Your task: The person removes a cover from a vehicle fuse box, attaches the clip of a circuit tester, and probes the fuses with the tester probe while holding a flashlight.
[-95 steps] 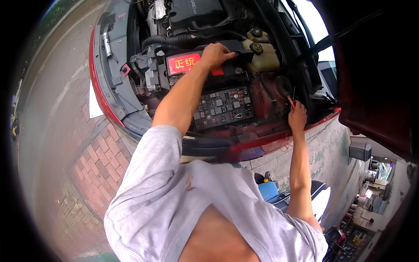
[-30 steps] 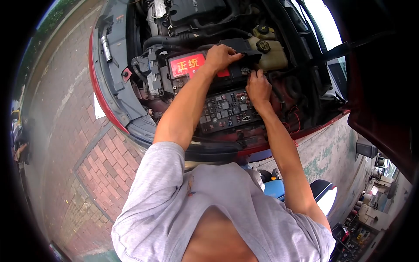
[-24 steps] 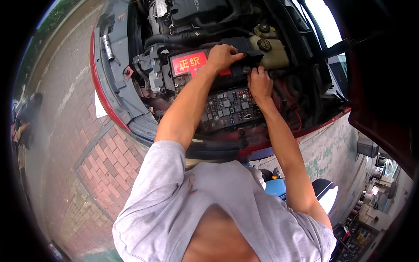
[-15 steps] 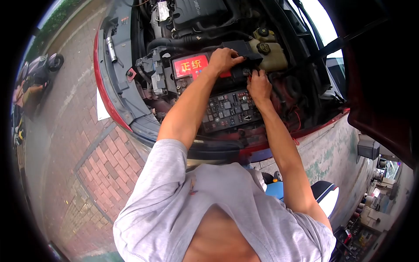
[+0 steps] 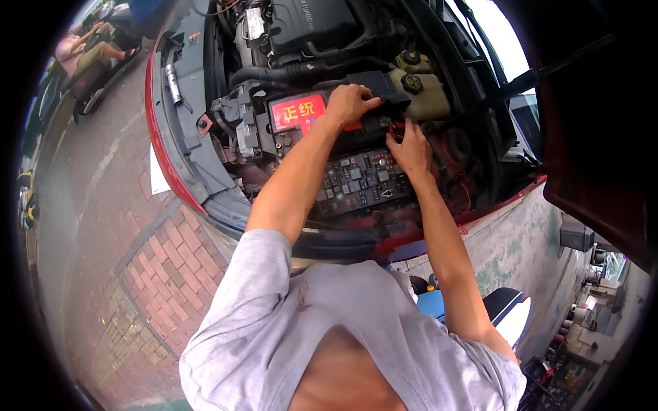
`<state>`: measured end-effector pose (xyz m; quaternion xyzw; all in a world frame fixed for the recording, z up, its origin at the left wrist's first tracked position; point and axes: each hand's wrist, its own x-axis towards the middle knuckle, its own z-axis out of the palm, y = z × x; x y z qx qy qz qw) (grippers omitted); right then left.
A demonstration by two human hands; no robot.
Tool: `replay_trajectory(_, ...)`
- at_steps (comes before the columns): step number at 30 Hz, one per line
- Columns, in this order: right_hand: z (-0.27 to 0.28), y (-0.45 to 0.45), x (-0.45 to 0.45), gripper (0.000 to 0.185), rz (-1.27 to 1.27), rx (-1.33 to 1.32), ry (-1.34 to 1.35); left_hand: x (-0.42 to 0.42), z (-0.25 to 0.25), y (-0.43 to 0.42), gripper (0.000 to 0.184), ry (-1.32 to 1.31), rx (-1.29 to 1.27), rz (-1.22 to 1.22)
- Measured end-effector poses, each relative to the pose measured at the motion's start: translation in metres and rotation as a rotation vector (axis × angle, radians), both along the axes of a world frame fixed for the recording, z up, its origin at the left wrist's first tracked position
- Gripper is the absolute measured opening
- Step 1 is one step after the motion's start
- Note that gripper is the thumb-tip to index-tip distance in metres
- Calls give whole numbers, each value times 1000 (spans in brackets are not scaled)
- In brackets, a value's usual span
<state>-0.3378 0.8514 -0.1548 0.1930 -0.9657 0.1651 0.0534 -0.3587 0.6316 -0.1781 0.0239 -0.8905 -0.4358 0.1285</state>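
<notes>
Here, battery point(image 5: 310, 109), long axis sideways, label point(image 5: 291, 114) upward

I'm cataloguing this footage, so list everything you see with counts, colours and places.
Car: one, red, bonnet raised
Engine cover: one, black, top centre
Battery: one, red label, mid-bay
Black cover: one, black, by the left fingers
Red item: one, red, at the right fingertips, shape unclear
Fuse box: one, black, below the battery
Reservoirs: two, yellowish, upper right of the battery
Wire: count unclear, red, right of the fuse box
Metal cylinder: one, silver, front panel
Bricks: many, reddish, lower left
Rider: one, khaki shorts, upper left
Shirt: one, grey, bottom
Left hand, right hand: two, bare, over the bay
</notes>
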Motion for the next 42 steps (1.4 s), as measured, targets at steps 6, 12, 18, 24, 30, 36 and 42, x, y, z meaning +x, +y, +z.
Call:
replay_trajectory(6,12,18,23,62,38,9,259,6,-9,4,46,98,-35,-17)
replay_trajectory(12,108,134,68,20,-157,-392,373,17,-6,14,42,89,-138,-79)
replay_trajectory(18,82,260,-3,23,-123,-175,145,49,5,29,35,226,-255,-5)
replay_trajectory(24,34,250,-5,36,370,355,50,171,49,72,29,132,129,188)
replay_trajectory(30,21,243,-23,36,491,631,52,288,34,101,22,-14,316,494)
replay_trajectory(36,12,239,-59,53,598,748,-56,335,36,66,26,119,173,701)
replay_trajectory(42,39,216,-68,54,693,996,-199,346,30,0,29,40,-16,806)
